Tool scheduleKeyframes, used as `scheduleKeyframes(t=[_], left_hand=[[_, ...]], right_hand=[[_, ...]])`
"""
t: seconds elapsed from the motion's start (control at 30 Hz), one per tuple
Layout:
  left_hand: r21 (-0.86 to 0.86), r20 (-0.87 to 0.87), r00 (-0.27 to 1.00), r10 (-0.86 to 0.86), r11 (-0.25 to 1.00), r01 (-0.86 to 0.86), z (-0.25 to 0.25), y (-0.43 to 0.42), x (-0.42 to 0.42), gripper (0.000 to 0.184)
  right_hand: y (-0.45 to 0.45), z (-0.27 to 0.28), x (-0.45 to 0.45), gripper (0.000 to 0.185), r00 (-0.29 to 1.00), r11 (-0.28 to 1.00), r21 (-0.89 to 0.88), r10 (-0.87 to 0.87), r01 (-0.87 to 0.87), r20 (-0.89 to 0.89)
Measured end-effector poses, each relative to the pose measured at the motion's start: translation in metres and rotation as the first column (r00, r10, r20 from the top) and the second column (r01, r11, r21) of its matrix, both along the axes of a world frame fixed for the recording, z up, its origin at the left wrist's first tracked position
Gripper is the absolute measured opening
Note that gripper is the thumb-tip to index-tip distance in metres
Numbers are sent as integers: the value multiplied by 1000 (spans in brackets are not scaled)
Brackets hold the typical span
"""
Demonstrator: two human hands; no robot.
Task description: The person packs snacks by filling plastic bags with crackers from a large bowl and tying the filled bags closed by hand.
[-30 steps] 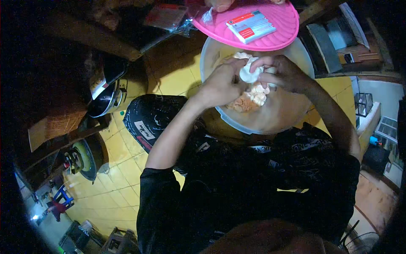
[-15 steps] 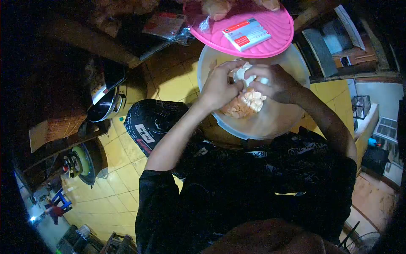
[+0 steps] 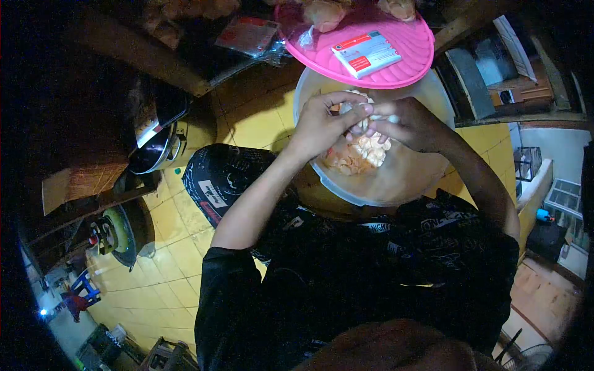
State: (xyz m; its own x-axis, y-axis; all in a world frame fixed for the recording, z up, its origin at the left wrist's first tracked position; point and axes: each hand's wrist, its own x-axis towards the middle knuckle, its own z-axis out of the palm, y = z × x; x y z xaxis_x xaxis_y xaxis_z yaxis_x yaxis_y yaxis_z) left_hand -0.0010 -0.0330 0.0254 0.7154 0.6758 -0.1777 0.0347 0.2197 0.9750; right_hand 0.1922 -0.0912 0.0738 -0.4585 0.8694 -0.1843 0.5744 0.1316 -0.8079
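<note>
My left hand [image 3: 323, 123] and my right hand [image 3: 413, 125] meet over a pale translucent tub [image 3: 433, 164]. Fingers and thumbs of both are closed around a whitish piece of garlic [image 3: 364, 123], mostly covered by the fingers. Under the hands, white garlic cloves [image 3: 373, 151] lie beside loose tan peels [image 3: 346, 162] in the tub. A pink ribbed lid [image 3: 411, 46] lies across the tub's far side. On it rest a white and red flat packet [image 3: 366, 55] and pale bulbs [image 3: 325, 13], which look like garlic.
A clear-wrapped packet [image 3: 247, 36] lies left of the lid, on a dark wooden surface. A metal pot [image 3: 154, 154] stands at the left, above yellow floor tiles [image 3: 170, 272]. My bent knee [image 3: 213, 176] is close to the tub's left side.
Both hands have shifted slightly, and the left thumb now reaches across to the right fingertips over the garlic. The view has tilted a little, showing more of the bulbs on the lid.
</note>
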Motion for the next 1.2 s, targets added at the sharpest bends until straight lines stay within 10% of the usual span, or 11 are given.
scheduleKeyframes(t=[0.03, 0.23, 0.6, 0.67, 1.1, 1.2], left_hand=[[0, 2, 1000, 1, 1000, -1, 0, 0, 0, 32], [243, 19, 998, 54, 968, -57, -11, 2, 3, 26], [552, -216, 968, 130, 834, 11, -2, -9, 0, 29], [566, -184, 973, 137, 824, -9, -11, -9, 3, 31], [429, -26, 997, 77, 901, -59, -15, -15, 6, 19], [466, -59, 995, 74, 884, -38, -5, -16, 4, 13]], right_hand=[[-1, 2, -2, 24, 980, 953, -282, -150, 109, -130], [-2, 0, 10, 25, 671, 793, -609, -454, 5, -586], [-8, -48, 5, 45, 578, 688, -707, -648, 165, -496], [-8, -52, 11, 52, 676, 866, -498, -389, 37, -626], [-9, -39, -13, 45, 899, 875, -260, -435, 407, -55], [-5, -57, -7, 26, 935, 948, 207, -283, 240, 214]])
